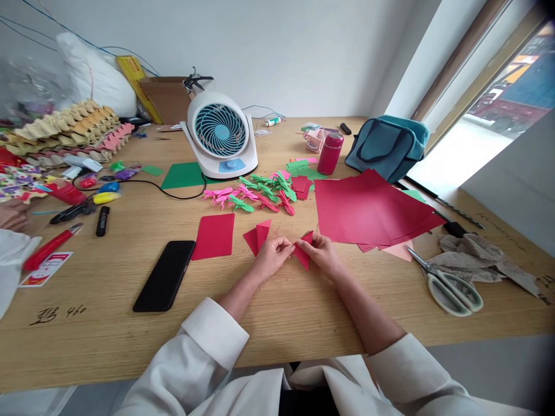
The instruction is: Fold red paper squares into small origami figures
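Between my hands is a folded piece of red paper [303,260], pointed at its lower end. My right hand [324,255] pinches its upper right part between thumb and fingers. At its left corner, my left hand [273,259] is closed in a pinch on the same paper. Just behind my left hand lie other folded red pieces [261,232]. A stack of red paper rectangles [213,237] rests further left. Beyond my hands is a pile of small folded paper figures [260,192] in green, pink and red.
A black phone [165,276] lies to the left, and scissors [451,289] lie to the right. Large red sheets [368,211] spread near a red flask [330,153] and a blue bag [385,147]. A white fan [221,133] stands behind. Another person's hand [13,216] is at far left.
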Demonstrator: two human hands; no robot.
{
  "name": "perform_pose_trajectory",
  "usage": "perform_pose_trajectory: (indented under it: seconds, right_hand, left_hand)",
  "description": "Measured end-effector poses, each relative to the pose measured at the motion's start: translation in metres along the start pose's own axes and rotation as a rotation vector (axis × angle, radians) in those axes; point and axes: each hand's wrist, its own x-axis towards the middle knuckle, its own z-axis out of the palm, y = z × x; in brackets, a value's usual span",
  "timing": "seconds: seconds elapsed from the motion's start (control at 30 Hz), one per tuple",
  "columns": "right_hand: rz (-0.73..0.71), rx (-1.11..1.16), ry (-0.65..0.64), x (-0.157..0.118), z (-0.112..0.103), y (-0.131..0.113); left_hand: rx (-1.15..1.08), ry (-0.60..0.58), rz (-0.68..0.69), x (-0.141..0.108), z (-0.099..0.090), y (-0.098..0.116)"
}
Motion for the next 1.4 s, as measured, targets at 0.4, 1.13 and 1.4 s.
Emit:
perform_pose_trajectory:
  seconds: [0.4, 1.13, 1.4]
  right_hand:
    - [0.007, -0.022, -0.034, -0.001, -0.002, -0.001]
    - [0.021, 0.029, -0.051, -0.001, -0.001, -0.004]
    - [0.061, 0.087, -0.100, -0.004, -0.003, -0.014]
  left_hand:
    - [-0.072, -0.023, -0.078, -0.001, 0.004, 0.004]
    - [-0.032, -0.033, -0.003, -0.003, 0.007, -0.003]
    - [-0.223, -0.074, -0.088, -0.004, 0.005, 0.002]
